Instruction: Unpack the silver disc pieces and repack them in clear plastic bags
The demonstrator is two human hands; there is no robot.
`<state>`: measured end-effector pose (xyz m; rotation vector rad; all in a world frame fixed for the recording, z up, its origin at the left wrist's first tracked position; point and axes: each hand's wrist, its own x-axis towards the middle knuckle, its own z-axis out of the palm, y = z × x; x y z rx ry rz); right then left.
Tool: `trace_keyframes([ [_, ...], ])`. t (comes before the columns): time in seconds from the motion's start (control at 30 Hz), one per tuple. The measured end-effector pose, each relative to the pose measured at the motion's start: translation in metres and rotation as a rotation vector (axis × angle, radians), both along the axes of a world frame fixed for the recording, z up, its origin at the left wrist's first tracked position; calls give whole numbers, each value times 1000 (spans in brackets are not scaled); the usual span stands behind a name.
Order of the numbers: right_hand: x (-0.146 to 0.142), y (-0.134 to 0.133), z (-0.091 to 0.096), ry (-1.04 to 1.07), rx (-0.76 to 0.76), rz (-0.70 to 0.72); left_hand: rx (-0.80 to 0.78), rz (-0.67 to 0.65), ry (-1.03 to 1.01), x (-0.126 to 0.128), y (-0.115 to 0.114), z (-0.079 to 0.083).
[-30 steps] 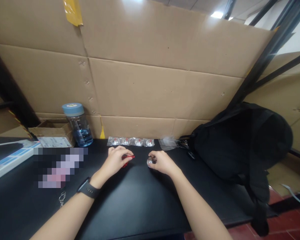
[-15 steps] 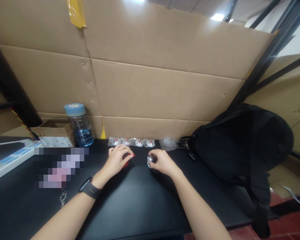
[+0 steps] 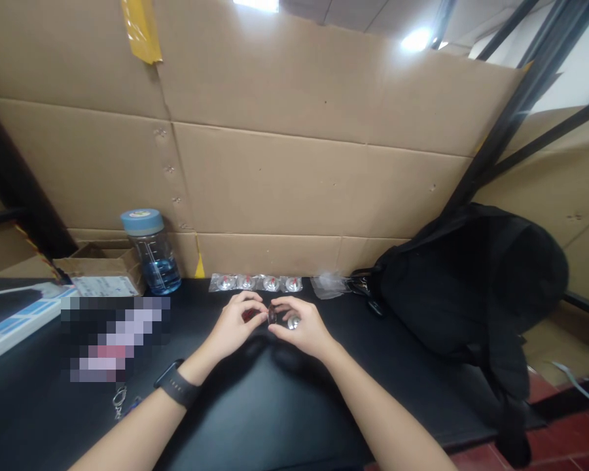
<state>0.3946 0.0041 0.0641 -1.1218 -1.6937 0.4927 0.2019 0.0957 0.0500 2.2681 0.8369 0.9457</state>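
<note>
"What's that between the two hands?"

"A small dark disc [image 3: 272,314], held up on edge just above the table [image 3: 275,412]. The right hand [image 3: 304,326] has it between thumb and fingertips, a narrow grip only as wide as the disc itself, with the rest of the hand curved open behind."

"And the left hand [image 3: 239,324]?"

"Thumb and forefinger come nearly together right at the disc's left side. From here I can't tell whether they pinch its edge or something else."

"I see red under those fingers."

"Yes, a bit of red cord [image 3: 248,315], showing in the hollow of the left hand. Whether it's gripped or just lying there, I can't say."

"Something shiny by the right palm, too."

"A round silver piece [image 3: 293,322], framed by the right thumb and fingers. I can't tell if the hand touches it."

"Behind them?"

"Four wrapped silver discs [image 3: 271,283] in a row, then some clear plastic bags [image 3: 328,285]. Farther out, a water bottle [image 3: 161,268] on the left and a black backpack [image 3: 471,281] on the right."
</note>
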Motion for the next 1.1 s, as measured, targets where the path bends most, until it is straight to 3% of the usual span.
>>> trace_keyframes([
  [0.3,-3,0,-1,15,2,33,37,-10,-8,1,-5,1],
  [0.63,-9,-2,-1,236,-95,43,-47,-38,-115,3,-10,5],
  [0.87,-9,-1,-3,265,-122,53,49,35,-54,3,-13,7],
  [1.1,-12,0,-7,367,-156,82,-95,-64,-158,5,-6,0],
])
